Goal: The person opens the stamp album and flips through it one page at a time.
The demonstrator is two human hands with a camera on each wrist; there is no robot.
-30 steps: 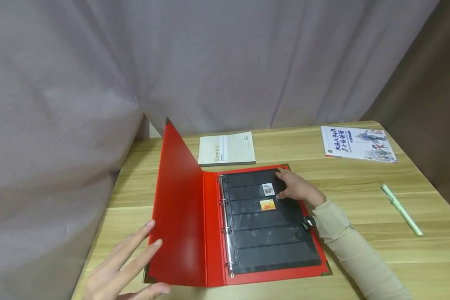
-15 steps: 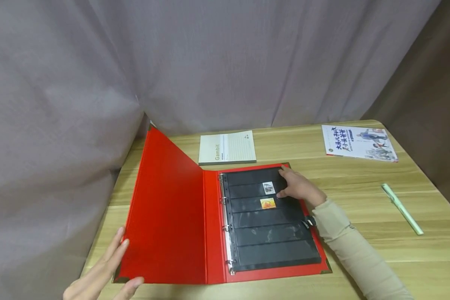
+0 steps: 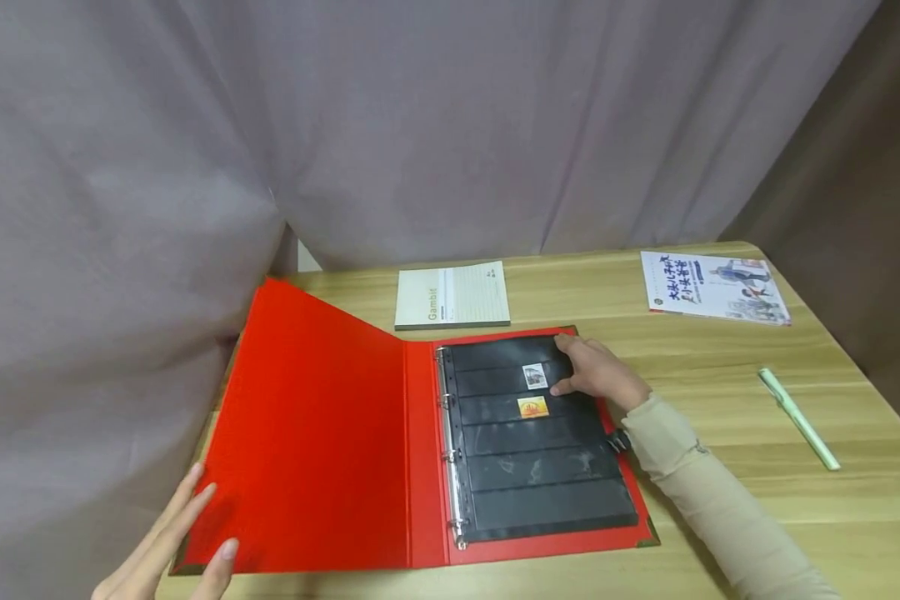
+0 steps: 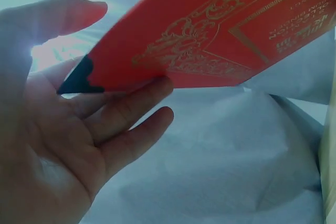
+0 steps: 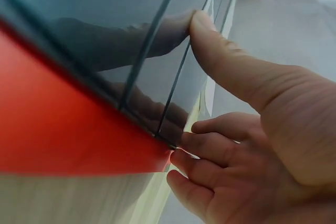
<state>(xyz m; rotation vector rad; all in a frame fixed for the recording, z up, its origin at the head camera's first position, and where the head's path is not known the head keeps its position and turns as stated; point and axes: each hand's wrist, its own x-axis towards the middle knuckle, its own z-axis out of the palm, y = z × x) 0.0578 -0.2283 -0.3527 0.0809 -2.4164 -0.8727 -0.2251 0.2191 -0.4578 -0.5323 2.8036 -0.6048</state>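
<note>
A red ring binder lies on the table, its front cover (image 3: 307, 433) leaning open to the left. My left hand (image 3: 153, 546) supports the cover's lower left corner, straight fingers against its gold-printed outside (image 4: 205, 35) and the thumb apart from the inner face. On the binder's right half sits a black stamp page (image 3: 555, 504) with clear strips. Two stamps show there: a black-and-white stamp (image 3: 536, 376) and a yellow-orange stamp (image 3: 532, 407). My right hand (image 3: 600, 375) rests at the page's upper right, its thumb (image 5: 207, 40) touching the glossy surface and fingers at the edge.
Behind the binder lies a pale notebook (image 3: 453, 296) marked "Gambit". A white illustrated booklet (image 3: 716, 287) is at the back right, and a light green pen (image 3: 798, 419) lies right of my forearm. Grey curtains (image 3: 435, 125) hang behind the table.
The red cover has swung further left and lower, from nearly upright to a wider lean. My left hand has moved left and down with it; my right hand has stayed at the page.
</note>
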